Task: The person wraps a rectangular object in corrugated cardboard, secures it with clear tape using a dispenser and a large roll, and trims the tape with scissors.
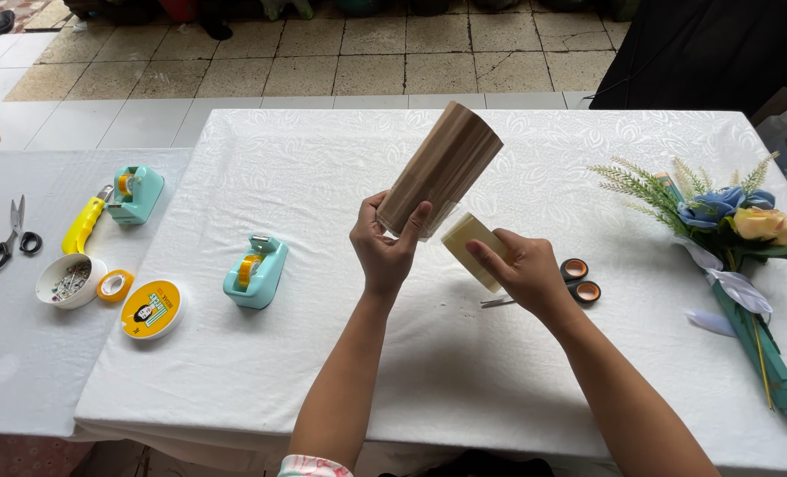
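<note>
Brown paper, rolled into a tube, stands tilted above the middle of the frame, its upper end leaning toward the upper right. The left hand grips the tube's lower end, fingers wrapped closed around it. Just to the right, the right hand holds a pale yellowish flat piece close beside the tube's base; its fingers are curled closed on that piece.

Both hands hover over a counter covered with a white cloth embossed with a leaf pattern, filling the centre and right of the frame. On it, left of centre, sits a teal tape dispenser. Behind the right hand lie scissors with orange-and-black handles, partly hidden. At the right edge lies a bouquet of blue and yellow flowers with green sprigs, a white ribbon and a green wrap running toward the lower right.

A second, lower counter with a plain white cover fills the lower left. It carries a second teal tape dispenser, a yellow utility knife, black-handled scissors, a white bowl of pins, a small tape roll and a round yellow tin overlapping the edge of the main counter.

Across the top of the frame runs a floor of beige tiles, with white tiles nearer the counters. A dark cloth fills the upper right corner.
</note>
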